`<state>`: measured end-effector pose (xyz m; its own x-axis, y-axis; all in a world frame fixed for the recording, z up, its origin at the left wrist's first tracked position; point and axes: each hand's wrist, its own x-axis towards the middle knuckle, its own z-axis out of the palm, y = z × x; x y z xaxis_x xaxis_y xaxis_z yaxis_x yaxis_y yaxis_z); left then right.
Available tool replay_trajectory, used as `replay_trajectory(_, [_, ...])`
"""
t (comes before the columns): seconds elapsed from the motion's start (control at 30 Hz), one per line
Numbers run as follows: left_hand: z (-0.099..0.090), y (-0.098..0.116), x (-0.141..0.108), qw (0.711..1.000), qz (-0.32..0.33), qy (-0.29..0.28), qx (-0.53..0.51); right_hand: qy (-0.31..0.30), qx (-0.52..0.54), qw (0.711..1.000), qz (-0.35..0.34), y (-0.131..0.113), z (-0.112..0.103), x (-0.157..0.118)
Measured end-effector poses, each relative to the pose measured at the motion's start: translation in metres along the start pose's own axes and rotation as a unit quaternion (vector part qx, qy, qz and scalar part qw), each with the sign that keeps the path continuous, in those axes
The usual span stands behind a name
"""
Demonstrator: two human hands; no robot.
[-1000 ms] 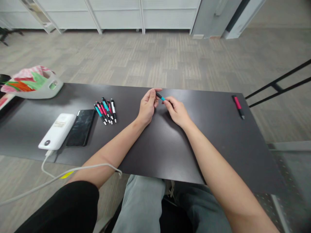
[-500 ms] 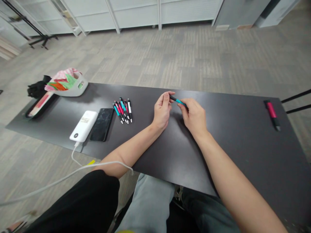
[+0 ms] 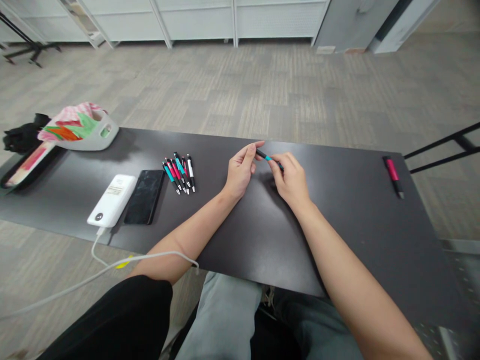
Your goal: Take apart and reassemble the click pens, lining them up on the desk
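Note:
A black and turquoise pen (image 3: 265, 156) is held at a slant above the table, between my two hands. My left hand (image 3: 241, 167) pinches its upper left end with thumb and fingers. Closed round the other end is my right hand (image 3: 290, 177), its fingers hiding part of the barrel. To the left of my left hand lies a bunch of several pens (image 3: 180, 174) in turquoise, pink and white with black grips and silver tips. One pink and black pen (image 3: 393, 175) lies alone near the table's right end.
Left of the pens are a dark phone (image 3: 144, 196) and a white power bank (image 3: 111, 200) with a white cable (image 3: 150, 256) running across my left forearm. A white basket (image 3: 108, 135) with coloured cloth stands at the dark table's (image 3: 262, 240) far left.
My view has turned a little to the right, so the table's things appear further left. Both hands still hold the pen, and less of its turquoise part shows.

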<state>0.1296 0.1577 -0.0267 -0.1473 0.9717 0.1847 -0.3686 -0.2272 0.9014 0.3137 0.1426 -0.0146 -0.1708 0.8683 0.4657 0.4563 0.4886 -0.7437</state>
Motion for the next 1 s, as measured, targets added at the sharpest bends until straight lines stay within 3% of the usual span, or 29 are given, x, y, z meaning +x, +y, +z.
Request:
replay_trajectory(0.17, [-0.003,-0.002,0.001,1.000,0.003,0.002,0.012,-0.022,0.010,1.000,0.005,0.001,-0.003,0.001])
replay_trajectory(0.47, [0.011,0.012,0.003,0.998,-0.037,0.047,0.037,0.028,0.017,0.999,-0.003,-0.005,-0.005,0.004])
replay_trajectory(0.7, [0.014,0.023,0.007,0.997,-0.047,0.050,0.044,-0.047,0.028,0.998,0.014,-0.004,-0.003,0.007])
replay_trajectory(0.87, [0.011,0.025,0.006,0.997,-0.034,0.036,0.057,-0.021,0.042,0.998,0.039,-0.003,-0.003,0.005])
replay_trajectory(1.0, [0.010,0.026,0.005,0.997,-0.020,0.025,0.072,-0.047,0.046,0.997,0.052,-0.003,-0.003,0.006])
